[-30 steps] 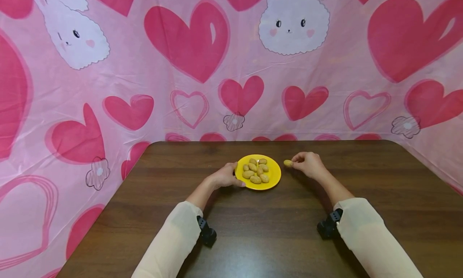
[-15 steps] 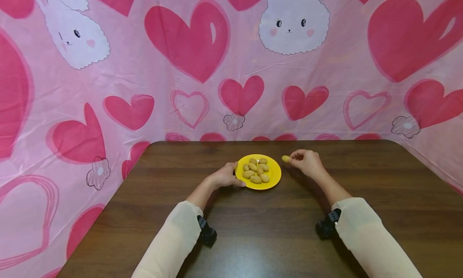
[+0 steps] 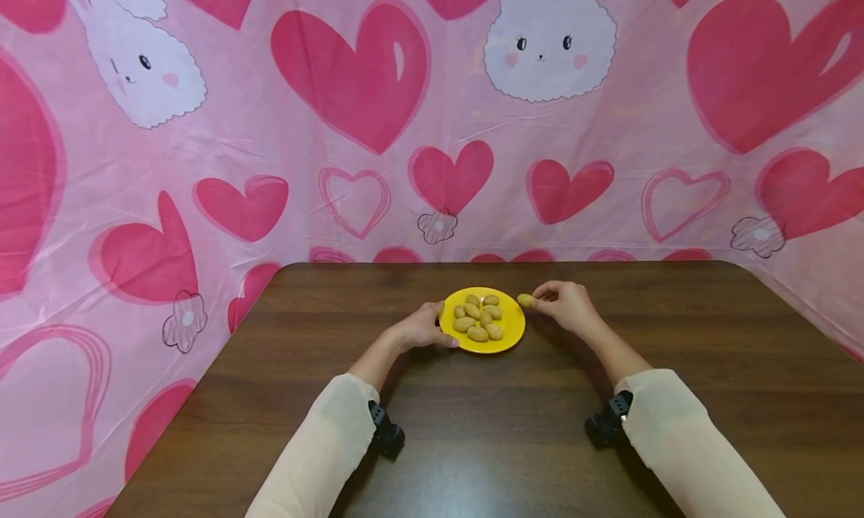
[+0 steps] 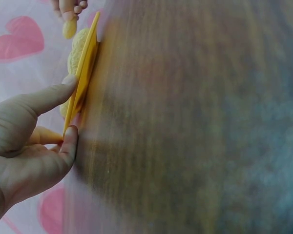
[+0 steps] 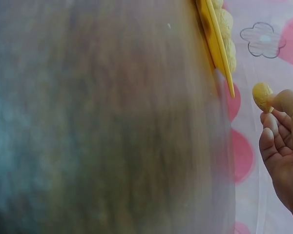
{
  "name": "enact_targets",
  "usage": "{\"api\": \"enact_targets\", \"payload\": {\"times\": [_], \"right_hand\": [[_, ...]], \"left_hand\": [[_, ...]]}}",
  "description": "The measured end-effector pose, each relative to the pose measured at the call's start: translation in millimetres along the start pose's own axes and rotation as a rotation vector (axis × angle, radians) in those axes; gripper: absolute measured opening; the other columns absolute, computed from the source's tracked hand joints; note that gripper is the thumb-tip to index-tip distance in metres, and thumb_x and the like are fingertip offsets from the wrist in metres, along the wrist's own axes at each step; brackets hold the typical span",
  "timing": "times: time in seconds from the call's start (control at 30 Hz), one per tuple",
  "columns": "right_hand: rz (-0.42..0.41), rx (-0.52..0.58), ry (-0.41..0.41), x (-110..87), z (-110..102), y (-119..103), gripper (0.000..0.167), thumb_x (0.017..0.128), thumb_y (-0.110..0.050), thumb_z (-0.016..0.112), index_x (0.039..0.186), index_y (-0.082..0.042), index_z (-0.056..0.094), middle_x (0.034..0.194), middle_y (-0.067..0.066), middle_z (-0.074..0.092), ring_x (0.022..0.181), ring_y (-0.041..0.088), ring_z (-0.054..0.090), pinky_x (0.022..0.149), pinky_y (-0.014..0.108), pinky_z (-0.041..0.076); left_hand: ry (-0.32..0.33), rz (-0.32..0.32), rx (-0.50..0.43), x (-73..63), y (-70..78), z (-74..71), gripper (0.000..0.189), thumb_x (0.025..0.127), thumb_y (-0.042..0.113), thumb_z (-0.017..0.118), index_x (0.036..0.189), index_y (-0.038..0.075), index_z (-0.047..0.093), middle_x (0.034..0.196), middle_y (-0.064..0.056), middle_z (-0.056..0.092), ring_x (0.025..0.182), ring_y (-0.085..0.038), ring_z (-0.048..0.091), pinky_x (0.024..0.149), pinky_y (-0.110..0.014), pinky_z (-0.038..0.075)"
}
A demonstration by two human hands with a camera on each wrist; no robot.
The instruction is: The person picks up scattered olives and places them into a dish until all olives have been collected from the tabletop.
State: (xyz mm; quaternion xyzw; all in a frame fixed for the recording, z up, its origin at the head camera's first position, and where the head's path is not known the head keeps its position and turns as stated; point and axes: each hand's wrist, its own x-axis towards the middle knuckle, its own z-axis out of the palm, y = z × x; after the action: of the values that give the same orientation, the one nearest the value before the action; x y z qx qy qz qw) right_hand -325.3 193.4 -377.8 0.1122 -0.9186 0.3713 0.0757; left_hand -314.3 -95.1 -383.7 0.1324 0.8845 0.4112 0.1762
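A yellow plate (image 3: 516, 330) sits on the table with several oval, tan, wrinkled-shelled nuts (image 3: 477, 334) gathered on it; their exact kind is unclear. At its left edge my left hand (image 3: 420, 327) grips the rim, thumb (image 4: 53, 97) on the upper side and fingertips on the underside. Just off the plate's right edge, my right hand (image 3: 568, 306) pinches one more such nut (image 5: 261, 96) between thumb and fingers. In the right wrist view that nut is apart from the plate, and the other fingers are loosely curled.
The brown wooden table (image 3: 466, 428) reaches back to a pink cloth (image 3: 445, 113) printed with hearts and rabbits. Both forearms wear pale sleeves and black wrist cameras (image 3: 387, 430).
My right hand has moved left with the pinched nut, from a gap beside the plate to near its right rim. The left hand and plate stay where they were.
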Motion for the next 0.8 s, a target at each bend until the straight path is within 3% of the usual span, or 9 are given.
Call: {"api": "enact_targets", "payload": {"times": [0.57,0.8], "right_hand": [[-0.096,0.009,-0.089,-1.0,12,-15,0.015,0.082,-0.014,0.069,0.089,0.000,0.068,0.076,0.005,0.062,0.070,0.019,0.053,0.062,0.027,0.047],[-0.118,-0.015,-0.173,0.2,17,-16,0.012,0.080,-0.012,0.070,0.086,-0.001,0.068,0.075,0.002,0.062,0.067,0.016,0.052,0.059,0.026,0.046]], "left_hand": [[0.008,0.016,0.020,1.2,0.4,0.6,0.090,0.076,0.017,0.077,0.144,-0.002,0.022,0.145,-0.018,0.026,0.129,-0.027,0.028,0.109,-0.039,0.018],[0.007,0.021,0.020,1.0,0.5,0.3,0.089,0.076,0.016,0.076,0.144,-0.002,0.023,0.145,-0.018,0.026,0.129,-0.027,0.028,0.109,-0.039,0.018]]}}
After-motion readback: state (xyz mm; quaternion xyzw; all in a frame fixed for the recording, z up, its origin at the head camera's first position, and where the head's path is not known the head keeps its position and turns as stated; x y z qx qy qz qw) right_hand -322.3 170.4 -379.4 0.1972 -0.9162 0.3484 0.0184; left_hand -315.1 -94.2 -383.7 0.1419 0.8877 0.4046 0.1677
